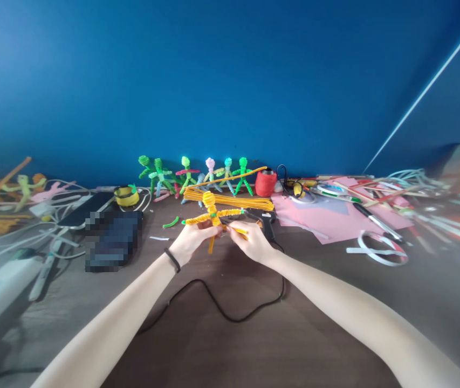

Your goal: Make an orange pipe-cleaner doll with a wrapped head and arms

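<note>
Between my two hands is a yellow pipe cleaner figure [210, 203] with a coiled head, outstretched arms with green tips and a bit of green at the chest. My left hand [191, 241] pinches its lower body from the left, fingers closed. My right hand [249, 241] is closed at the lower right, gripping a yellow pipe cleaner leg [239, 231] of the figure. Another leg hangs down between the hands. Just behind the figure lies a bundle of yellow pipe cleaners [249, 203]. Partly hidden behind my right hand is a black glue gun [268, 220].
Several pipe cleaner figures [185, 171] stand along the blue wall. A red pot [266, 183] is right of them. Pink paper [335, 226], a white strip roll [383, 253] and a pen [377, 221] lie right. Phones [118, 237] lie left. A black cord [230, 319] crosses in front.
</note>
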Demonstrator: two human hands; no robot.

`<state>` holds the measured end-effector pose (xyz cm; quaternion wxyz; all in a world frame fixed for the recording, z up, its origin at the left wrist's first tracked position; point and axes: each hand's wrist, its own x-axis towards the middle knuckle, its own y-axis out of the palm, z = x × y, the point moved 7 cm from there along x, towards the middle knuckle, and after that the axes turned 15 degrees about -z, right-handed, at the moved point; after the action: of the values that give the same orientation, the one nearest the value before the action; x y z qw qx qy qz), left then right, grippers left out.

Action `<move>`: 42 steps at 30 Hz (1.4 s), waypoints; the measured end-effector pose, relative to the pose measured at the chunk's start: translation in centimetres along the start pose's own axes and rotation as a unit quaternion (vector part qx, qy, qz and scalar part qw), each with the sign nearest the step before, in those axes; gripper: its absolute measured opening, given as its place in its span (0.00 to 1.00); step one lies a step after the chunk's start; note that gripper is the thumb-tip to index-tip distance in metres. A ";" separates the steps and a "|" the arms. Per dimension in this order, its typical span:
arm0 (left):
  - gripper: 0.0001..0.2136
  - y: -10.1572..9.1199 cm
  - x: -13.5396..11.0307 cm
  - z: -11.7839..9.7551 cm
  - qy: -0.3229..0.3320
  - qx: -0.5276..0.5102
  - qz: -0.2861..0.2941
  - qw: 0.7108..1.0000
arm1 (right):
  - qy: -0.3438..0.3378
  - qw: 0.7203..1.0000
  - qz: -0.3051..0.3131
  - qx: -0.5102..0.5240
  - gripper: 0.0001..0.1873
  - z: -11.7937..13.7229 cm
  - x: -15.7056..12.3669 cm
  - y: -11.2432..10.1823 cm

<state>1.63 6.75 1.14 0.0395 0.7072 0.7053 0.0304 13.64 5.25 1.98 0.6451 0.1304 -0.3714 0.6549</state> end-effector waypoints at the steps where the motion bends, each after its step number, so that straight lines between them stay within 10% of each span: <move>1: 0.06 0.0 0.0 -0.1 0.002 -0.002 -0.002 1.000 | 0.014 1.000 0.004 0.013 0.13 0.0 0.1 0.0; 15: 0.03 0.2 -0.2 0.9 -0.119 -0.131 -0.008 0.984 | 0.075 0.994 0.022 0.077 0.11 -0.1 1.0 0.0; 28: 0.08 -1.4 0.3 0.5 0.025 -0.022 -0.131 0.991 | 0.052 0.993 0.063 -0.088 0.14 0.4 -1.6 2.5; 33: 0.07 -1.5 0.3 -0.6 0.124 0.129 -0.113 0.977 | 0.040 0.989 0.088 -0.115 0.10 0.8 -1.4 2.4; 42: 0.09 -1.3 0.7 -0.2 0.113 0.176 -0.062 0.976 | -0.007 0.980 0.080 -0.183 0.12 0.9 0.3 0.4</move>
<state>0.29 7.47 1.18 -0.1642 0.6498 0.7420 -0.0171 12.92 4.90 2.70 0.6006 -0.0157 -0.4991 0.6244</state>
